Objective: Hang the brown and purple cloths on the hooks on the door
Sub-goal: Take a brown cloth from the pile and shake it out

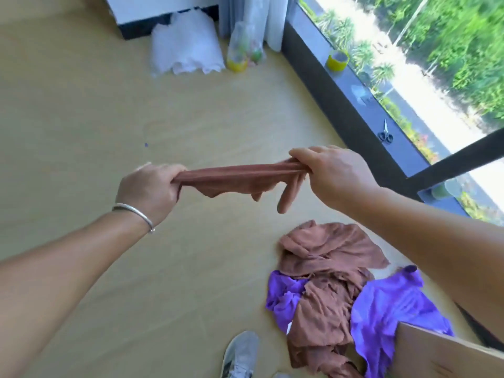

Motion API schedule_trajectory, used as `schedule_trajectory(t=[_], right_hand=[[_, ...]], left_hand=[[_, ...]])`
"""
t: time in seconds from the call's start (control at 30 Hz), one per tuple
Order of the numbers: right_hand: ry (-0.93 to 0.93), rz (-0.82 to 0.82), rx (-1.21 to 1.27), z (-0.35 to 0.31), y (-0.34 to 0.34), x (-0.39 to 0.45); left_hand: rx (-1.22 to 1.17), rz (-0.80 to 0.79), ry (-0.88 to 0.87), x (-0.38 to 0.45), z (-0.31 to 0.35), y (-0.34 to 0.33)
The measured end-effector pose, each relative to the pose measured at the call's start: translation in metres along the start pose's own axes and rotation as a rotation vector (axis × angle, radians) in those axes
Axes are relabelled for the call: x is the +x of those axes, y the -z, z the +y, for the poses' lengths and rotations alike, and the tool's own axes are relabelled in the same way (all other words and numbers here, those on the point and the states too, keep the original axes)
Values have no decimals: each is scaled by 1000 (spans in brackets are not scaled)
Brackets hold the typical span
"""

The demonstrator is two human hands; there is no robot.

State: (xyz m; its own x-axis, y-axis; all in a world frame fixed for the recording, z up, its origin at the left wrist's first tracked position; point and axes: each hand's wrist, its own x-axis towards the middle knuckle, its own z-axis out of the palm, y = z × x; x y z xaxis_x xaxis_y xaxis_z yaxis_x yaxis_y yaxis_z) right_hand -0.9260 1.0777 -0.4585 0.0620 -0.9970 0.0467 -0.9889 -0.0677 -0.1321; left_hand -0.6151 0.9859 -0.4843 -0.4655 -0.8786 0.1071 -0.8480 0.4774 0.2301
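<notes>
Cardboard box point(441, 356), one brown corner only, at the bottom right edge; beside it a grey shoe point(240, 353) on the floor point(81, 118). Item: brown cloth point(237, 177), one piece, bunched into a band and stretched level between two hands above the floor. Left hand point(152, 189), silver bracelet point(136, 214) at the wrist, fingers clenched round the cloth's left end; right hand point(332, 173), fingers closed on the right end, loose folds and a tail hanging below. Item: heap of cloths point(332, 290) on the floor just under the right forearm, brown pieces tangled over purple cloth point(387, 309), touching the box corner. Beyond: window ledge point(362, 105) carrying a yellow tape roll point(337, 60) and scissors point(385, 133); white fabric point(185, 47) and a plastic bag point(245, 47) at the far wall. Door and hooks: not in view. Progress, as judged: early; one brown cloth is lifted and being straightened for hanging, nothing seen hung, and the whole heap, brown and purple alike, is left to pick up and carry to the hooks
</notes>
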Motion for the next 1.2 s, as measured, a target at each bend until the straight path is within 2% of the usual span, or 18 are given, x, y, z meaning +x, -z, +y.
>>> schedule_trajectory(t=[0.17,0.27,0.37,0.43,0.6,0.67,0.83,0.97,1.2], right_hand=[[42,67,30,-33,-19,-8],[-59,-86,-40,-54,-61,-43],[-177,-363,-147,-78,-109,-103],[-172,-563,-172,-104,-148,-155],[-88,-743,-140,-152,-202,-251],[-84,-797,-123,-172,-220,-284],[-147,-846,-68,-201,-262,-329],[-183,-832,-57,-214,-304,-344],[-194,-859,-120,-216,-423,-372]], left_hand=[[21,250,-44,-79,-35,73],[20,266,-118,-152,-21,75],[-21,80,-159,-230,18,35],[-57,-160,-100,-288,49,-12],[-83,-780,160,-383,92,-109],[-60,-928,174,-420,82,-135],[94,-1002,150,-458,16,-170],[201,-938,11,-453,-22,-211],[235,-879,-98,-441,-51,-348]])
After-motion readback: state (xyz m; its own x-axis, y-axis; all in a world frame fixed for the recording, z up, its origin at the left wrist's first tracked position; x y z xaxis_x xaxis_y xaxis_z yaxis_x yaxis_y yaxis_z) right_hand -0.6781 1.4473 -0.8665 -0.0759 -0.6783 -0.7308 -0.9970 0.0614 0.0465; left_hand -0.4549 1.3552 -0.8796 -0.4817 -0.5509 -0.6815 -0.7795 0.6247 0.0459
